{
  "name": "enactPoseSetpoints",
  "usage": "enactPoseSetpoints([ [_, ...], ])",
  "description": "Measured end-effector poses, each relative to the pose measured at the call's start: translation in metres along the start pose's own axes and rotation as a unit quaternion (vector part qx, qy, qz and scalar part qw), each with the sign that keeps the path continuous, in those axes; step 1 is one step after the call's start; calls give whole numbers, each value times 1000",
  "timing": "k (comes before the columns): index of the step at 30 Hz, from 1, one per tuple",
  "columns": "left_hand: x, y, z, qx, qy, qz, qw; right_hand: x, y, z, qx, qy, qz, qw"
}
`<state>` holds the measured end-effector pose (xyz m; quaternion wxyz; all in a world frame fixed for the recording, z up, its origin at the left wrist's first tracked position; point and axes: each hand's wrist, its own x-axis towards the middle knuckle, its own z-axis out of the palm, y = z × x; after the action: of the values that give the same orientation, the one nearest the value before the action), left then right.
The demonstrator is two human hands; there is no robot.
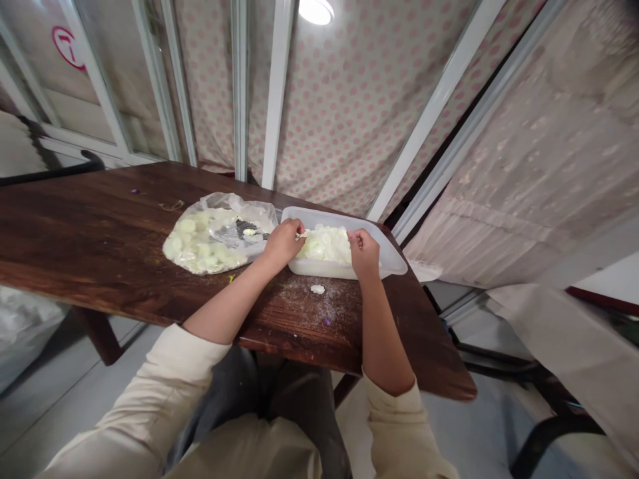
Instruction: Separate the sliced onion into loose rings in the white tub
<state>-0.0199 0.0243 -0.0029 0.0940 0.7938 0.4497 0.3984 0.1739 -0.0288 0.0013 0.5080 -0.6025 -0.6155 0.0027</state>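
Head view: we've got a pile (324, 244) of thin, crinkly, pale yellow-to-white pieces, heaped loosely in a translucent white tub (319, 269) near the table's right end. Our left hand (283, 241) is at the pile's left side, fingers curled in and tips close together; our right hand (365, 253) is at the other side, thumb and finger drawn in close. Can't tell if either one is clamped on a piece, they're too small to make out.

Just left of the tub there's a clear plastic bag (254, 213), lying flat with more pale yellow pieces (187, 229), rounder-looking and bunched mostly to its left.

Table (100, 213) is dark brown wood with visible grain. In front of the tub we've got whitish specks (294, 299) all over, one white scrap (317, 289) and a tiny purple bit (327, 321).

Behind it, pink-dotted curtains (339, 120) hang behind pale frames (277, 93), a bright round light (316, 11) shows up top, and the floor (74, 372) is greyish tile.
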Motion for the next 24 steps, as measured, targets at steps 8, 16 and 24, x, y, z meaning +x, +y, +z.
enactPoseSetpoints([
  [8, 0, 2, 0, -16, 17, 4, 1000, 1, 4, -6, 118, -255, 25, 959],
  [16, 0, 4, 2, -56, 6, 15, 998, -3, 4, -2, -177, -186, 23, 966],
  [24, -2, 13, 1, -131, -62, 53, 988, -5, -18, -11, -26, -110, -78, 991],
])
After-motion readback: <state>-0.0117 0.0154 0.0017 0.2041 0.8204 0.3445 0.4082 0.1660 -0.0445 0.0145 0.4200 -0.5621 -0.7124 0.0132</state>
